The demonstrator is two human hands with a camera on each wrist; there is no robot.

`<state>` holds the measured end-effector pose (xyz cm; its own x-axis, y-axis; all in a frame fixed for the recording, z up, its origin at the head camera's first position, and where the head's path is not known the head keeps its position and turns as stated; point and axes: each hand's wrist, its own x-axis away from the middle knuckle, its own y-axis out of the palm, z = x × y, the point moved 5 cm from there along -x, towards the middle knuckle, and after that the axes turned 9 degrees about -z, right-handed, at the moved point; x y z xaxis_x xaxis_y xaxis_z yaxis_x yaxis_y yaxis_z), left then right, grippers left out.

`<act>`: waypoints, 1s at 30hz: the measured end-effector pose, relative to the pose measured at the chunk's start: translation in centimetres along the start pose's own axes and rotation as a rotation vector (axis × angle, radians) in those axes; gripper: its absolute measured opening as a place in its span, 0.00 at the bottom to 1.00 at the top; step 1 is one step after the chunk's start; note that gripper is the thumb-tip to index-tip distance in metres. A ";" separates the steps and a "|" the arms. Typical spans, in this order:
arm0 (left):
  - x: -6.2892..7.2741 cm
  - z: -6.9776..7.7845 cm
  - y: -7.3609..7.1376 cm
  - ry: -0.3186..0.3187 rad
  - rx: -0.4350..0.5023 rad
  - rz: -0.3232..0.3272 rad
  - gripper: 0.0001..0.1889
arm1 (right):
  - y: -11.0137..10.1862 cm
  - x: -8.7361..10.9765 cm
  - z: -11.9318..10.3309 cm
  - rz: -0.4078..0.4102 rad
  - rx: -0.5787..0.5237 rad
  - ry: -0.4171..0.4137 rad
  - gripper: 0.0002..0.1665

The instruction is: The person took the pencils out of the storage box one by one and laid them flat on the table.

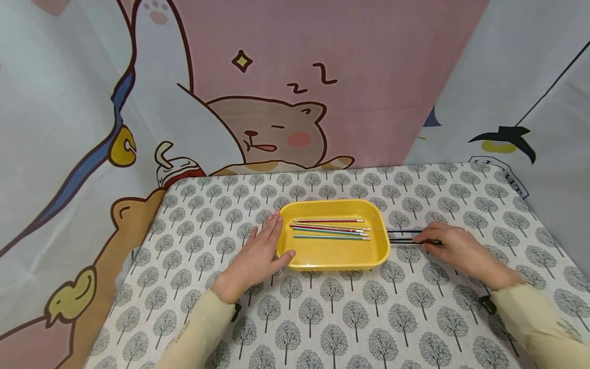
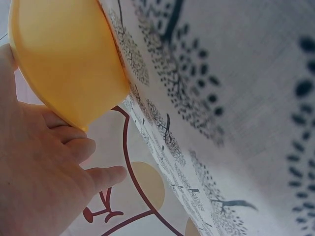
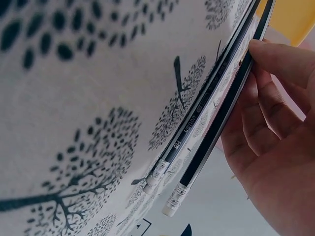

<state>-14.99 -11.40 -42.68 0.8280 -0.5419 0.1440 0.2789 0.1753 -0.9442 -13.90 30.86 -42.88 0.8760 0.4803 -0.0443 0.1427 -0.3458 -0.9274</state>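
Left hand [image 1: 258, 253]: fingers extended, spread against left end of yellow tray [image 1: 341, 256], thumb at near corner. Right hand [image 1: 449, 246]: palm part-closed, thumb and fingers pinching dark striped pencil [image 3: 212, 128], just right of tray. Second dark pencil [image 3: 198, 109] lay close alongside. Tray: on tree-print cloth [image 1: 334, 328], holding several pencils lengthwise, eraser ends rightward; red pencil [image 1: 327, 221] at far side, teal pencil [image 1: 332, 238] nearest person.
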 end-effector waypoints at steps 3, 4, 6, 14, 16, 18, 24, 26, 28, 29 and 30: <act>0.1 0.0 0.0 -0.003 0.004 -0.007 0.48 | 0.2 -0.2 0.1 0.006 0.009 -0.019 0.17; 0.1 0.0 0.0 -0.004 0.006 -0.008 0.48 | 0.2 -0.2 0.1 0.005 0.009 -0.021 0.17; 0.1 0.1 -0.1 -0.007 0.008 -0.012 0.48 | 0.3 -0.3 0.1 0.002 0.010 -0.026 0.17; 0.1 0.1 -0.1 0.005 0.003 0.007 0.47 | 0.4 -0.3 0.2 -0.010 0.018 -0.009 0.17; 0.1 0.1 0.0 0.007 -0.001 0.008 0.47 | 0.4 -0.3 0.2 -0.013 0.019 -0.009 0.17; 0.0 0.0 0.0 0.007 -0.005 0.008 0.47 | 0.4 -0.3 0.2 -0.021 0.014 -0.004 0.17; 0.0 -0.1 0.1 0.006 0.005 0.012 0.47 | 0.5 -0.4 0.4 -0.063 -0.011 0.039 0.15; 0.0 -0.1 0.1 0.007 0.002 0.013 0.47 | 0.6 -0.4 0.4 -0.073 -0.018 0.048 0.15; 0.0 -0.1 0.1 0.007 -0.003 0.010 0.48 | 0.6 -0.4 0.4 -0.075 -0.021 0.053 0.15; 0.0 0.0 0.1 0.006 -0.003 0.007 0.48 | 0.6 -0.4 0.4 -0.075 -0.022 0.054 0.15; 0.0 0.0 0.1 0.006 -0.005 0.006 0.48 | 0.6 -0.4 0.4 -0.075 -0.023 0.053 0.15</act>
<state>-15.00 -11.40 -42.78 0.8268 -0.5457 0.1365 0.2714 0.1746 -0.9465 -14.37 30.81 -43.58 0.8856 0.4623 0.0457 0.2193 -0.3293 -0.9184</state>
